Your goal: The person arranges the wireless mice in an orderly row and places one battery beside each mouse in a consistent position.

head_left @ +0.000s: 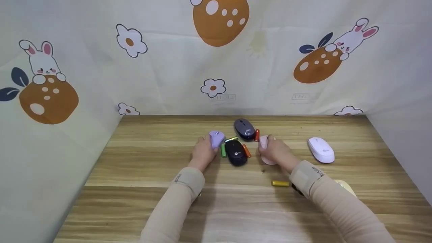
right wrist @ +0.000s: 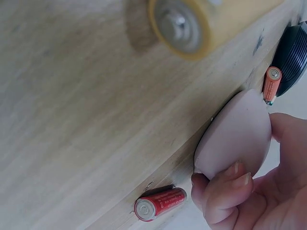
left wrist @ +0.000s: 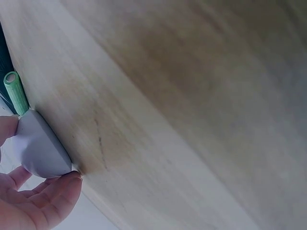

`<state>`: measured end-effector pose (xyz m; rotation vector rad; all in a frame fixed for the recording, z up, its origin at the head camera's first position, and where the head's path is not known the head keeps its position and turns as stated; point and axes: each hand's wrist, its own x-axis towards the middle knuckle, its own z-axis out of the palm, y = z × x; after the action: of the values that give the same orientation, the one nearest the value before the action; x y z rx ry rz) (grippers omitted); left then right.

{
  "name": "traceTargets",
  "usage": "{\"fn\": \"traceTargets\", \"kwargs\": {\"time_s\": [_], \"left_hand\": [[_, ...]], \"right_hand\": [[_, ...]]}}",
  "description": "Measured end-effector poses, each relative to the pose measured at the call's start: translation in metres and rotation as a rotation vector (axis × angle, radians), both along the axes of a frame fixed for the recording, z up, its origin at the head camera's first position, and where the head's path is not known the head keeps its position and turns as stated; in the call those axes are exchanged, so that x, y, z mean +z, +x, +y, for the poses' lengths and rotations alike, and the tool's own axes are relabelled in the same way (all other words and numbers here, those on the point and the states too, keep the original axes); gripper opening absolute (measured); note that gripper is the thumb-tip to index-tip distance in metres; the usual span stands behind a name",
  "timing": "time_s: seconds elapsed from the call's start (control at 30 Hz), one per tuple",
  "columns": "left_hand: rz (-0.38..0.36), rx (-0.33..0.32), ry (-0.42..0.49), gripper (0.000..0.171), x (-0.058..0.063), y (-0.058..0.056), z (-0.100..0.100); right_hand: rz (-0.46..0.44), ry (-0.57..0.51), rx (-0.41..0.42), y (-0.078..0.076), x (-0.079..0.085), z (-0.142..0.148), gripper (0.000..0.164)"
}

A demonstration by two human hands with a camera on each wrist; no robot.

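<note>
In the head view my left hand grips a lavender computer mouse by its sides, thumb and fingers on opposite edges. The left wrist view shows this mouse at the tabletop, a green battery beside it. My right hand holds a pale pink mouse, partly covered by the fingers. Between the hands lies a black mouse, with the green battery at its left and an orange battery at its right. A red battery lies near my right fingers in the right wrist view.
A dark grey mouse sits farther back, a red battery beside it. Another battery lies just behind the black mouse. At right is a white mouse. A yellow battery lies nearer; my right sleeve partly hides a cream-coloured object.
</note>
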<state>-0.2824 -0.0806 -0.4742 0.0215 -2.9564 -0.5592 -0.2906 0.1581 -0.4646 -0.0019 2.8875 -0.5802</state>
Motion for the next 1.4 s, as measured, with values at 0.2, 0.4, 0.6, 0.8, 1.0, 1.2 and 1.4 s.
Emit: {"fn": "traceTargets", "kwargs": {"time_s": [0.2,0.4,0.6,0.8,1.0,1.2,1.4], "left_hand": [[0.043,-0.01,0.01,0.048,-0.001,0.001,0.001],[-0.013,-0.008,0.01,0.053,-0.001,0.0,0.003],[-0.069,0.001,0.021,0.058,-0.001,0.0,0.002],[-0.054,0.006,0.02,0.055,-0.001,0.0,0.0],[-0.059,0.017,0.024,0.055,-0.001,-0.001,-0.001],[-0.066,0.015,0.021,0.055,0.0,-0.002,0.0],[-0.078,0.019,0.019,0.056,-0.001,-0.002,-0.001]], "right_hand": [[0.007,0.013,0.003,-0.001,-0.001,0.002,0.06],[-0.022,0.038,0.01,-0.003,0.013,0.01,0.083],[0.037,0.039,0.01,-0.006,0.058,0.035,0.086],[0.179,0.024,0.098,0.009,0.081,0.049,0.069],[0.156,0.095,0.226,0.036,0.066,0.039,0.056],[0.211,0.126,0.37,0.054,0.048,0.014,0.047],[0.233,0.122,0.384,0.047,0.037,-0.016,0.046]]}}
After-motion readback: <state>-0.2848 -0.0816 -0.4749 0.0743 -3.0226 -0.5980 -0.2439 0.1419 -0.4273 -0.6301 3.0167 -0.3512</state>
